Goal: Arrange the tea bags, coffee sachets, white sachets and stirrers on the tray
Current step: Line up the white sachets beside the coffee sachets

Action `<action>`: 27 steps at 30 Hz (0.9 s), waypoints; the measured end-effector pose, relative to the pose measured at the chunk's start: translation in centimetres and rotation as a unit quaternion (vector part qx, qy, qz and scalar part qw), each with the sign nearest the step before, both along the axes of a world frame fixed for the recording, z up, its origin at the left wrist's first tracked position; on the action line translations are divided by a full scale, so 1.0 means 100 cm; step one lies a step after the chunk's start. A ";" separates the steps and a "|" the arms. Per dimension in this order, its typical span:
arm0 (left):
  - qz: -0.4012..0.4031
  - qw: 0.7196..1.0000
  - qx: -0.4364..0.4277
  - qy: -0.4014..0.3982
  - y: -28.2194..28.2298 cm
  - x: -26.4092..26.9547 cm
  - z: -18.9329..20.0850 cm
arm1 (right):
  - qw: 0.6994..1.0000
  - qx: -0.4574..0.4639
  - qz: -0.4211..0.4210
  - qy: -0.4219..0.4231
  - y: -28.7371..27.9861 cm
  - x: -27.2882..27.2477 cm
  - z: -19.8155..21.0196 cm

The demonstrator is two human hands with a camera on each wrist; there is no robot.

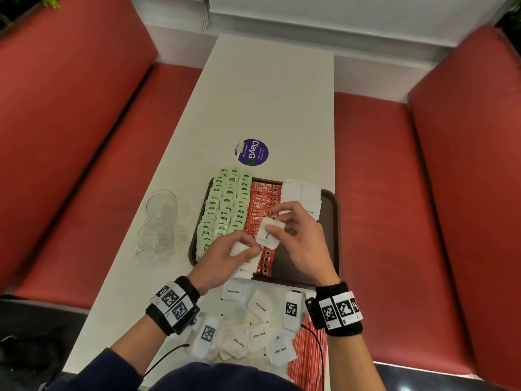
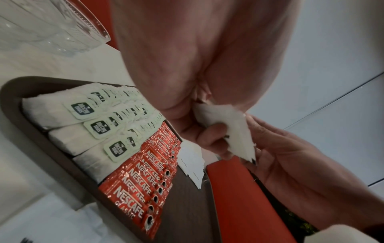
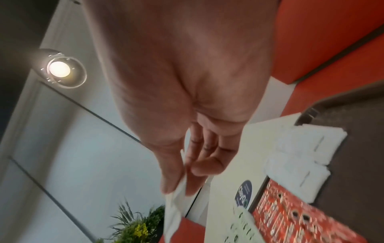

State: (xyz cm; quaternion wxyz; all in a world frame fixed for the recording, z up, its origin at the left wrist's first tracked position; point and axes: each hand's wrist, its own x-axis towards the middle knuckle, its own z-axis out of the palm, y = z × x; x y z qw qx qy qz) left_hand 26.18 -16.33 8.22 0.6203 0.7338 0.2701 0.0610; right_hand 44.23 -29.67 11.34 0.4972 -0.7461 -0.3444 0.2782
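2 hands meet above the brown tray (image 1: 331, 221) at the centre of the head view. The right hand (image 1: 303, 238) pinches a white sugar sachet (image 1: 267, 232) between thumb and fingers, while the left hand (image 1: 225, 256) grips a small stack of white sachets (image 1: 239, 251) just beside it. On the tray, 3 rows of green-tagged tea bags (image 1: 225, 204) fill the left side, a row of red coffee sachets (image 1: 262, 198) runs beside them, and 2 short rows of white sachets (image 1: 301, 193) lie at the upper right. Loose white sachets (image 1: 253, 334) are scattered on the white counter (image 1: 267, 94) at the lower centre of the frame, with red-striped stirrers (image 1: 307, 356) to their right. 2 clear glass cups (image 1: 159, 218) stand left of the tray, and a round purple sticker (image 1: 251, 152) sits above it.
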 end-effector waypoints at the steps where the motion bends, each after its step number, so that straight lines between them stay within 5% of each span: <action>1: 0.007 1.000 -0.003 -0.002 0.002 0.000 0.000 | 1.000 -0.012 0.014 0.001 -0.001 0.002 0.002; 8: -0.025 0.999 0.039 -0.009 0.007 0.004 0.005 | 0.990 -0.062 0.122 -0.043 0.000 -0.002 0.014; 14: 0.097 0.995 -0.012 -0.035 0.004 0.009 0.006 | 0.999 -0.033 0.013 0.033 -0.008 -0.002 -0.001; 21: 0.111 0.991 -0.067 -0.030 -0.001 0.009 0.001 | 0.989 -0.009 -0.032 0.144 -0.014 0.004 -0.027; 27: 0.161 0.980 -0.119 -0.017 0.001 0.001 0.000 | 0.966 -0.055 -0.227 0.113 -0.005 0.050 -0.072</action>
